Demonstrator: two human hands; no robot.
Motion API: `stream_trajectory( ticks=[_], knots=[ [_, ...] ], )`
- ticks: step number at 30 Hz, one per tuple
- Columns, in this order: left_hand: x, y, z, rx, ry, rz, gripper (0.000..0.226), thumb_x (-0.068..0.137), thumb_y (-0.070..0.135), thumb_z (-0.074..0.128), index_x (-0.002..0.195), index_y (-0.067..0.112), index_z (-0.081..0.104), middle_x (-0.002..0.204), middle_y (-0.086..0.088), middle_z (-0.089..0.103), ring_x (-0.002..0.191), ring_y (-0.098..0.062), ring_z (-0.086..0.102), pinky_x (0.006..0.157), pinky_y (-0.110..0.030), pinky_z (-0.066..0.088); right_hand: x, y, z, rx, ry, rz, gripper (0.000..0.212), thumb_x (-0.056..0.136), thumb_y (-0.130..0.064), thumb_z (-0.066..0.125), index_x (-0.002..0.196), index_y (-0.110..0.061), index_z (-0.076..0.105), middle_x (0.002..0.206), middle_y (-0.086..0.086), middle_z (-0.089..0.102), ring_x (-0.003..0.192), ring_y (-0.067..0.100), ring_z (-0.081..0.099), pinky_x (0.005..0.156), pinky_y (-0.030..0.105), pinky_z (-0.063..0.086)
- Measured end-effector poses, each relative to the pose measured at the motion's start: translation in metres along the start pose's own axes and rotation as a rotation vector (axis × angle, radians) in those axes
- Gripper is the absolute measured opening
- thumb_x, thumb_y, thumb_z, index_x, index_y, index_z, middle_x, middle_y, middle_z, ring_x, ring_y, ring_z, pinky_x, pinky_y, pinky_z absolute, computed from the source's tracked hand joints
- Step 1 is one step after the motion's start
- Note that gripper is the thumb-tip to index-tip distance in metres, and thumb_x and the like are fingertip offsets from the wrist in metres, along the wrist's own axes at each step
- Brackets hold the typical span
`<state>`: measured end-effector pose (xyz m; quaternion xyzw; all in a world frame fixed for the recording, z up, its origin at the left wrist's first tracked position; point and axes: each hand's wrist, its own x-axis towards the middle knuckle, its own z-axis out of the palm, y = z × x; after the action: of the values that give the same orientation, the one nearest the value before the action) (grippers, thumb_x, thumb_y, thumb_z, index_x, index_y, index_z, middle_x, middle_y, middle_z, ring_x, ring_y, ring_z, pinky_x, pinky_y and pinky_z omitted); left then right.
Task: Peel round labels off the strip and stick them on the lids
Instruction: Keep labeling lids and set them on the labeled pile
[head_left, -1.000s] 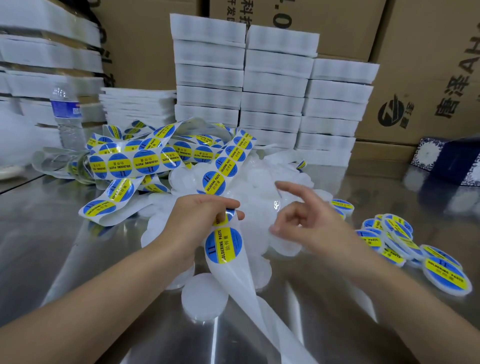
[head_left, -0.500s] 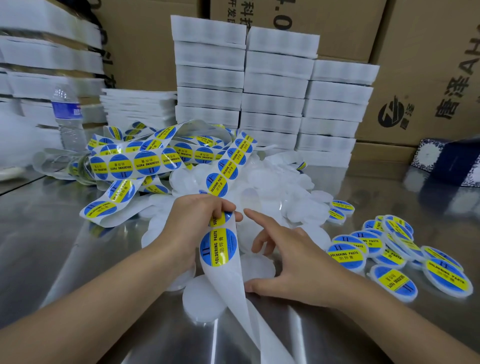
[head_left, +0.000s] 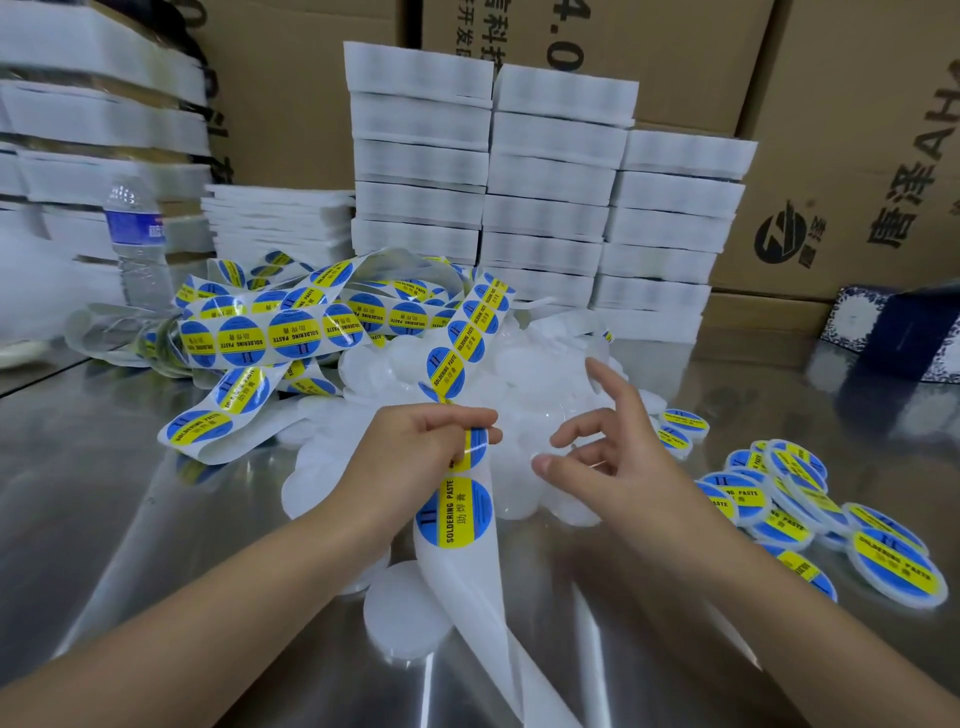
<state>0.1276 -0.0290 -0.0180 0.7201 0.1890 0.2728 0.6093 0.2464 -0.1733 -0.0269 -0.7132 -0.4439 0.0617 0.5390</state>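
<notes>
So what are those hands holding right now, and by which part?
The left hand pinches the label strip at a round label, with one more label below the grip. Whether the right hand holds anything cannot be told.

round labels (head_left: 460, 512) blue with a yellow band, strip (head_left: 470, 613) and lids (head_left: 408, 610) white, boxes (head_left: 675, 57) brown.
</notes>
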Motion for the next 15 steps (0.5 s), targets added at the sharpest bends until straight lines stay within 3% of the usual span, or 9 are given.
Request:
stream_trajectory(
  ticks=[3, 9, 15],
  knots=[
    [-0.002, -0.003, 0.002, 0.027, -0.051, 0.024, 0.035, 0.084, 0.001, 0.059, 0.086, 0.033, 0.073, 0.084, 0.019, 0.074, 0.083, 0.001, 0.069, 0.071, -0.012, 0.052, 0.0, -0.002, 0.0, 0.079, -0.037, 0.049, 0.085, 0.068, -0.043, 0.077, 0.129, -0.056, 0.02, 0.091, -0.015, 0.06, 0.077, 0.008, 0.064, 0.056, 0.014, 0.045],
    [-0.007, -0.002, 0.004, 0.02, -0.127, 0.074, 0.029, 0.074, 0.013, 0.078, 0.082, 0.041, 0.075, 0.089, 0.013, 0.075, 0.08, -0.003, 0.071, 0.064, -0.01, 0.05, -0.001, -0.005, 0.004, 0.11, -0.123, 0.077, 0.088, 0.06, -0.052, 0.072, 0.132, -0.052, 0.021, 0.091, -0.014, 0.063, 0.077, 0.006, 0.065, 0.069, 0.023, 0.046],
    [-0.005, -0.002, 0.004, 0.014, -0.138, 0.038, 0.016, 0.071, 0.019, 0.081, 0.086, 0.025, 0.075, 0.083, 0.006, 0.075, 0.074, -0.008, 0.071, 0.061, -0.013, 0.05, 0.0, -0.01, 0.0, 0.171, -0.087, 0.109, 0.09, 0.052, -0.062, 0.069, 0.131, -0.047, 0.031, 0.086, -0.016, 0.065, 0.074, -0.003, 0.061, 0.069, 0.023, 0.046]
  ],
)
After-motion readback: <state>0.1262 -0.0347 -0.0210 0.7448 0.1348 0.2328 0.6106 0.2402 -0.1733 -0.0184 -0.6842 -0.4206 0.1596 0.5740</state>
